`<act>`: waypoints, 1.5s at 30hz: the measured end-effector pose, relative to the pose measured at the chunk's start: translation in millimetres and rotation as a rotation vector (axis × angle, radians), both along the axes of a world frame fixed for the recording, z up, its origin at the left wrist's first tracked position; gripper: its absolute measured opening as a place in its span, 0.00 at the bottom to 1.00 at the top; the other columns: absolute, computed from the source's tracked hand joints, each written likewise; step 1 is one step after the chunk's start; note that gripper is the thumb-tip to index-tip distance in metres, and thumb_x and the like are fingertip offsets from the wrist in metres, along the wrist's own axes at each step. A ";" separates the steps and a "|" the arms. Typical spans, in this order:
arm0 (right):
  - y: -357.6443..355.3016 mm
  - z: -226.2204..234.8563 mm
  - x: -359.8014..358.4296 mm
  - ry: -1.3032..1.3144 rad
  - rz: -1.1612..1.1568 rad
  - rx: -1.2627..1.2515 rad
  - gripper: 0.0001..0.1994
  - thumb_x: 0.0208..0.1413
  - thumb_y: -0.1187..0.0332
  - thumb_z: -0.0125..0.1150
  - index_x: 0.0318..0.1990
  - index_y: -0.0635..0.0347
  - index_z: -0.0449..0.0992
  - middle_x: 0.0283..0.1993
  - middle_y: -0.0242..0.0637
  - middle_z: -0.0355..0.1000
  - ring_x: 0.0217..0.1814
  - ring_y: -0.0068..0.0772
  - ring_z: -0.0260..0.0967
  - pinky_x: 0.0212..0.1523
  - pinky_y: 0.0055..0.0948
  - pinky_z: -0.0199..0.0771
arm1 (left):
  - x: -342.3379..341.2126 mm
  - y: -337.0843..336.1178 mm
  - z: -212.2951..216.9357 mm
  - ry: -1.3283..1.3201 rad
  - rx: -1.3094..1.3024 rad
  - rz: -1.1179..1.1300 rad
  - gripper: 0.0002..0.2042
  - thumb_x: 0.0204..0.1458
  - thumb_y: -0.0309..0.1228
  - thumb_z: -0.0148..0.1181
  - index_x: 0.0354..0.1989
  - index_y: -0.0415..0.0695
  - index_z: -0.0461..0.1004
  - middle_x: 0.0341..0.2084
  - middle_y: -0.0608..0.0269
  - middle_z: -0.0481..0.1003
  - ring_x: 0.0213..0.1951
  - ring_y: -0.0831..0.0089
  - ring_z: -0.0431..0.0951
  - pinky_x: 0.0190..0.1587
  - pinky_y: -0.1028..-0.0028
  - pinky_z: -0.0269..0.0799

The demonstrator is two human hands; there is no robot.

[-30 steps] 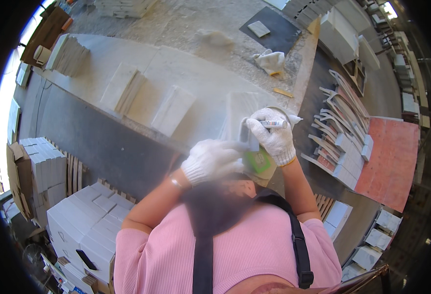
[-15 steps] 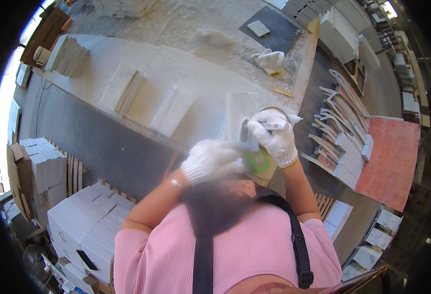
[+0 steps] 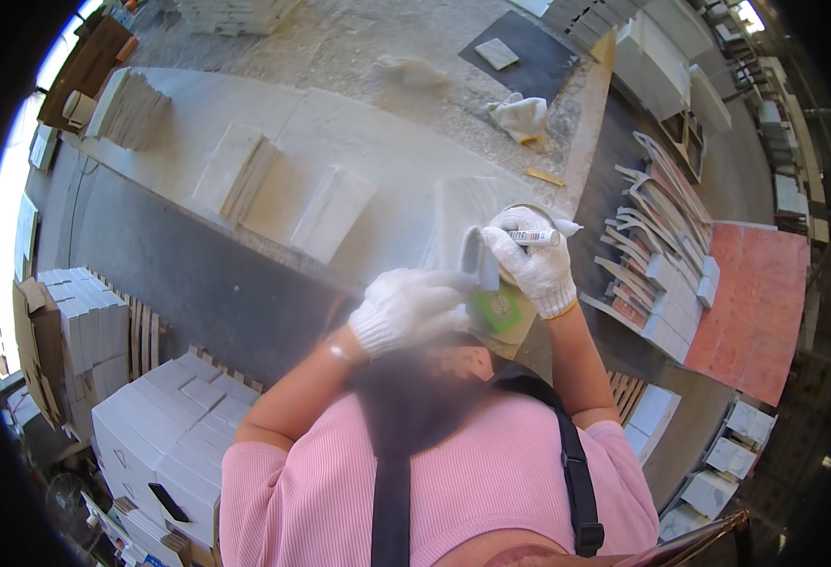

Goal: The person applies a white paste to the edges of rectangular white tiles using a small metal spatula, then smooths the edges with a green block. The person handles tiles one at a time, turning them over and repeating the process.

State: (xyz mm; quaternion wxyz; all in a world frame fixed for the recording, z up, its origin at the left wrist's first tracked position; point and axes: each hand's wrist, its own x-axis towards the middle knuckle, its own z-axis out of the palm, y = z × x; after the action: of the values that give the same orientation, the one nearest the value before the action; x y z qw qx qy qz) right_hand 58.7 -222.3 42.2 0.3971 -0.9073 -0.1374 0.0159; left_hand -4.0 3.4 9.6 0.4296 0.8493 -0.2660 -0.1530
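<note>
Nearest us, the left hand (image 3: pixel 406 307), in a white knit glove, is curled with its fingers against a green-and-tan object (image 3: pixel 502 312); what that object is we cannot tell. Just beside it, the gloved right hand (image 3: pixel 534 265) is closed around a white marker (image 3: pixel 538 236). The marker's long axis lies roughly level, its tip pointing away to our right, clear of the fingers. Beyond both hands we see a dusty pale stone worktop (image 3: pixel 359 142) carrying leaning stacks of light tiles (image 3: pixel 330 213). Farther right of the hands lies a red mat (image 3: pixel 756 302); a crumpled white cloth (image 3: pixel 519 115) lies at the worktop's far end.
</note>
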 end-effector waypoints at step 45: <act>-1.2 -1.2 -5.3 -0.032 -0.048 0.058 0.06 0.54 0.66 0.70 0.31 0.57 0.86 0.32 0.40 0.82 0.37 0.44 0.78 0.44 0.42 0.76 | -0.6 -1.3 -4.2 -0.016 0.000 0.001 0.18 0.62 0.48 0.57 0.51 0.53 0.85 0.57 0.71 0.81 0.46 0.62 0.85 0.49 0.63 0.80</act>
State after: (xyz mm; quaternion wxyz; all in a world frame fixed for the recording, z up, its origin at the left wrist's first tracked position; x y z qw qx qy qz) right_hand 53.4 -223.5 41.1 0.4214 -0.8985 -0.1223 -0.0122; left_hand -4.6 2.1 5.4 0.4275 0.8506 -0.2692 -0.1458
